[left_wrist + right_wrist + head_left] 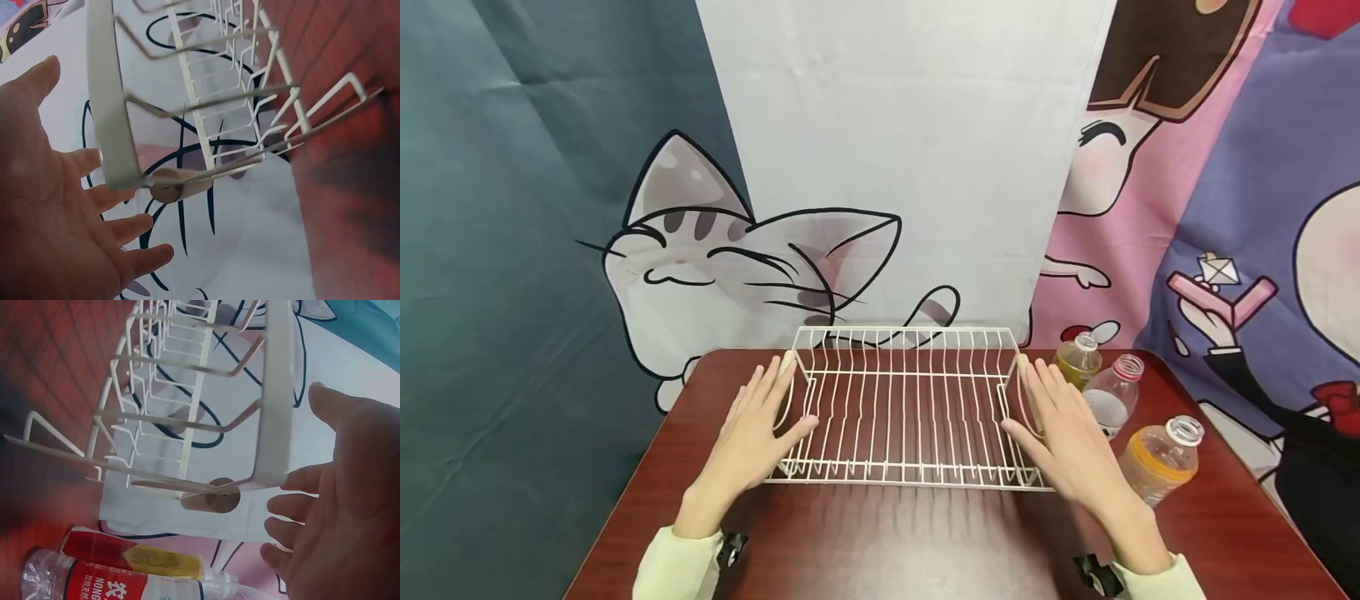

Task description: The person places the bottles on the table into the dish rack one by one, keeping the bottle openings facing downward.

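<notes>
A white wire rack [901,482] lies on the brown table, between the two hands. At its left end is my left hand [747,446], fingers straight and thumb spread toward the wires. My right hand [1070,446] is held the same way at the right end. In the left wrist view, the fingers of the left hand [56,206] are beside the rack's flat end bar [112,94]. The right wrist view has the right hand [353,487] beside the other end bar [276,394]. Neither hand grips the rack; whether fingertips touch it, I cannot tell.
Right of the rack stand three clear bottles: one with yellowish contents [1077,363], one with a red neck ring [1112,398], and one with an orange band [1161,460] nearest the right forearm. A printed cloth [910,150] hangs behind the table [895,542].
</notes>
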Action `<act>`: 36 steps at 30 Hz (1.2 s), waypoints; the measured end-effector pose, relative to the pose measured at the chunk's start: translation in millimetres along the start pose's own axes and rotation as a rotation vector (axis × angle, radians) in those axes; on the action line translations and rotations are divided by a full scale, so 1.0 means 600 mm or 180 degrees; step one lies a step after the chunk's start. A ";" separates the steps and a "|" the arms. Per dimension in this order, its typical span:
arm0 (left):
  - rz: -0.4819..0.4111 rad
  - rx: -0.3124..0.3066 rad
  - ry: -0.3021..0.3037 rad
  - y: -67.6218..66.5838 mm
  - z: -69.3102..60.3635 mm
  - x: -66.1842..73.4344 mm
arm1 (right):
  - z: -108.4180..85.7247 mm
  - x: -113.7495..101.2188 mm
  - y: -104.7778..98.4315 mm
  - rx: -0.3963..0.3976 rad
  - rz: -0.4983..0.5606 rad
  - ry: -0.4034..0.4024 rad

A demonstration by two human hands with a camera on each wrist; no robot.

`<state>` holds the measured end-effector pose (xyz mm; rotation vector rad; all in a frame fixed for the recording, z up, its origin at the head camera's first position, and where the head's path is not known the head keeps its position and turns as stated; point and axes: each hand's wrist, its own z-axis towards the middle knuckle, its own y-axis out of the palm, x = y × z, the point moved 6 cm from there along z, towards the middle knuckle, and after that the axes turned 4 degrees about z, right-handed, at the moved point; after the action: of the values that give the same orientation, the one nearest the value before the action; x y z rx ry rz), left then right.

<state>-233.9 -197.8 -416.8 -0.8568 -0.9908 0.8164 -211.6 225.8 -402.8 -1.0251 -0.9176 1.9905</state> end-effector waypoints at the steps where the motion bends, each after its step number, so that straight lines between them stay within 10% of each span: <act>1: -0.0047 -0.0009 -0.0021 0.003 -0.004 0.001 | -0.004 -0.002 -0.001 0.0024 0.0023 0.0000; 24: -0.0304 -0.0148 -0.0286 0.041 -0.058 -0.009 | -0.090 -0.031 -0.025 0.1021 0.0181 -0.0124; 30: -0.0345 -0.0143 -0.0282 0.048 -0.062 -0.011 | -0.118 -0.047 -0.066 0.1838 0.0199 -0.0284; 36: -0.0406 -0.0076 -0.0292 0.055 -0.063 -0.012 | -0.148 -0.071 -0.122 0.3365 0.0571 -0.0117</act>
<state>-207.2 -198.6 -460.2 -0.7736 -1.1264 0.7412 -97.4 250.7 -365.7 -0.4480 0.2750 2.1877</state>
